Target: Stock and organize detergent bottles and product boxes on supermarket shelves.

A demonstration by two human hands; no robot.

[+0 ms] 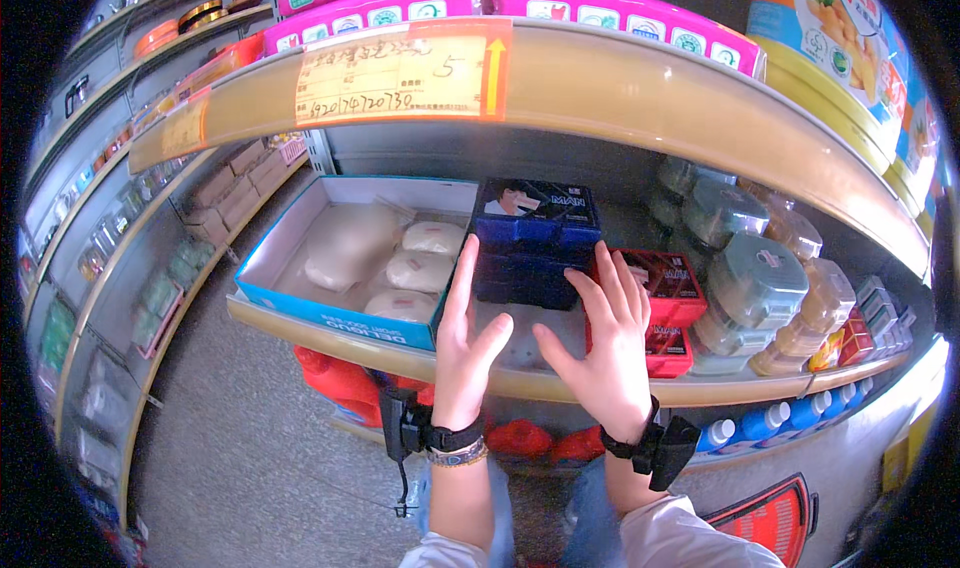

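Observation:
Dark blue boxes (536, 238) stand stacked on a store shelf, the top one showing a printed picture. My left hand (469, 335) is upright with spread fingers, between the stack and an open blue-and-white cardboard box (337, 328) of wrapped white items (420, 271). My right hand (604, 328) has its fingers apart at the stack's right side, near red boxes (664, 287) piled beside it. Neither hand grips anything. Whether the fingertips touch the blue boxes, I cannot tell. Both wrists wear black strapped devices.
An upper shelf edge (600, 73) with a price tag (397, 73) juts above, bearing pink packages (622, 24). Stacked clear containers (757, 283) stand at the right. Below are blue bottles (765, 420) and red items (517, 437). Another shelving unit (142, 268) runs along the left.

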